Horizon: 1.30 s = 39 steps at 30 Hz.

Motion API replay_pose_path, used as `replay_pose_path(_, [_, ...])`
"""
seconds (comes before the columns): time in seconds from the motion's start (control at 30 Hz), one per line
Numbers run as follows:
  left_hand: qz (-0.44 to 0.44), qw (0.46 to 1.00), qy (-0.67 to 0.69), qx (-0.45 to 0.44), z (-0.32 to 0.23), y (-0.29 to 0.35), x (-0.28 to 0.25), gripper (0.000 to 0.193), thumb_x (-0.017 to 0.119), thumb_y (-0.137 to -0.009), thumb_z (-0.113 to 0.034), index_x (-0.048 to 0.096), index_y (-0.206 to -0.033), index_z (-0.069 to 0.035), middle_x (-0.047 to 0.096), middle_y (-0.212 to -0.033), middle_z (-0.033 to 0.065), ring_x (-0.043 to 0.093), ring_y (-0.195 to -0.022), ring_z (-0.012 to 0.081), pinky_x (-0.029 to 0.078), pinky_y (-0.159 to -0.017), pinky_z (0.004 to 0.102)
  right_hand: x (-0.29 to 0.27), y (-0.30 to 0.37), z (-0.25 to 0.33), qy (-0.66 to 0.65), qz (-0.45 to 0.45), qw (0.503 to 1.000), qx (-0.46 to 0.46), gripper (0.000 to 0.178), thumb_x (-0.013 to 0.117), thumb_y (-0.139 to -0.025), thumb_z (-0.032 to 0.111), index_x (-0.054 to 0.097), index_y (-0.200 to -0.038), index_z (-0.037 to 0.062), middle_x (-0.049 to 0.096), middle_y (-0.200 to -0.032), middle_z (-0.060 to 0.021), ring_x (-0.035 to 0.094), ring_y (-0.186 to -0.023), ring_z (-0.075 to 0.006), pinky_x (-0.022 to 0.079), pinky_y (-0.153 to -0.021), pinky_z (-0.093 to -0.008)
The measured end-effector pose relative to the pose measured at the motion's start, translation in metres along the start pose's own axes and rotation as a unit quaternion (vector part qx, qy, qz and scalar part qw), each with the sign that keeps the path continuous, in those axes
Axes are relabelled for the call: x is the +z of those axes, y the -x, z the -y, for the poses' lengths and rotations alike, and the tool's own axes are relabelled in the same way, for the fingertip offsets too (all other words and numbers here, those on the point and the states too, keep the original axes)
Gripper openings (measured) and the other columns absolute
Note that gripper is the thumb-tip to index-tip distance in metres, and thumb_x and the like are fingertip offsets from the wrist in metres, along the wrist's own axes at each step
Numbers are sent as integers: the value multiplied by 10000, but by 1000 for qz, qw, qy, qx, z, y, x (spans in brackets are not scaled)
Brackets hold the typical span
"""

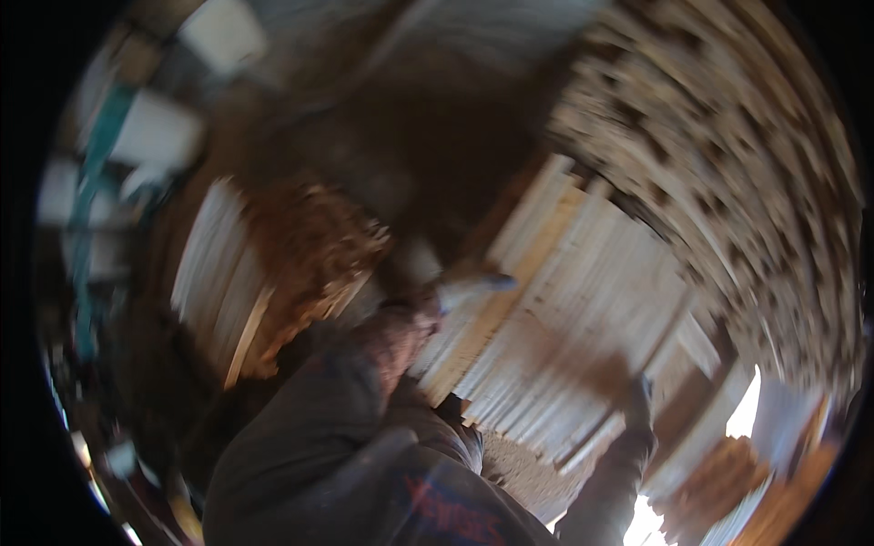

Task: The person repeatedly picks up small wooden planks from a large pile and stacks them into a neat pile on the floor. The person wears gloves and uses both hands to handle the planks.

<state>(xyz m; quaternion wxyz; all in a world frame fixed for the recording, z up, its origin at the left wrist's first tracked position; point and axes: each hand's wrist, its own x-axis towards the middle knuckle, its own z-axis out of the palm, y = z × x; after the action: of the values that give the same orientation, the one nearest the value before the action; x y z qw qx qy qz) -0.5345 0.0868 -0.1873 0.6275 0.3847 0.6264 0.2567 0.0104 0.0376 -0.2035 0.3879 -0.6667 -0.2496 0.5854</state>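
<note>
Slat stack (574,314), reached from both sides
Left hand (460,291) angles right, right hand (635,398) forward; blurred, finger opening and grip untellable.

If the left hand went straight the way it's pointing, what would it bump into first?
Probably the stack of pale strips: the left hand points rightward across it. In the picture they overlap, but blur hides the depth, so I can't tell whether they already touch.

Right of the left hand (452,293), the pale-grey flat stack of thin slats (592,296) is striped (one band yellowish-tan).
</note>
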Motion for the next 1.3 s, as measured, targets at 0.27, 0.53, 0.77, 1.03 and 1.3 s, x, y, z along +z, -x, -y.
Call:
replay_pose_path(0.27, [-26, 999, 32, -2, -18, 29, 4, 552, 882, -831, -339, 697, -1233, -9, 714, -1124, 89, 656, -1016, 189, 526, -873, 335, 63, 34, 50, -36, 86, 985, 145, 648, 772, -835, 453, 639, -1302, 24, 693, -1187, -120, 662, -1055, -310, 561, -948, -454])
replay_pose_path(0.53, [3, 996, 82, 23, -1, 33, -18, 560, 870, -842, -311, 678, -1270, -4, 701, -1196, 108, 658, -1077, 208, 514, -955, 355, 94, 74, 48, -79, 67, 978, 181, 675, 795, -780, 423, 639, -1292, 13, 691, -1187, -144, 661, -1055, -345, 559, -957, -486])
replay_pose_path(0.77, [-57, 987, 144, 54, 16, 129, -96, 569, 859, -853, -285, 663, -1303, 1, 690, -1259, 124, 661, -1131, 225, 503, -1026, 372, 174, 123, 81, -57, 144, 976, 154, 744, 790, -776, 396, 563, -1370, 9, 650, -1289, -160, 633, -1139, -360, 543, -1001, -508])
replay_pose_path(1.03, [-239, 932, 263, 64, 89, 349, -296, 615, 852, -854, -240, 618, -1365, 9, 675, -1331, 147, 660, -1198, 248, 494, -1104, 390, 444, 115, 81, 109, 361, 926, -1, 478, 736, -875, 299, 639, -1261, 34, 663, -1097, -51, 648, -1031, -227, 554, -909, -364])
replay_pose_path(1.3, [-445, 822, 347, 72, 271, 582, -447, 570, 835, -861, -325, 666, -1307, -12, 720, -1254, 131, 658, -1193, 256, 491, -1093, 375, 829, 317, 10, 215, 478, 843, 124, 473, 778, -869, 228, 662, -1274, 12, 695, -1195, -86, 664, -1075, -228, 536, -951, -361])
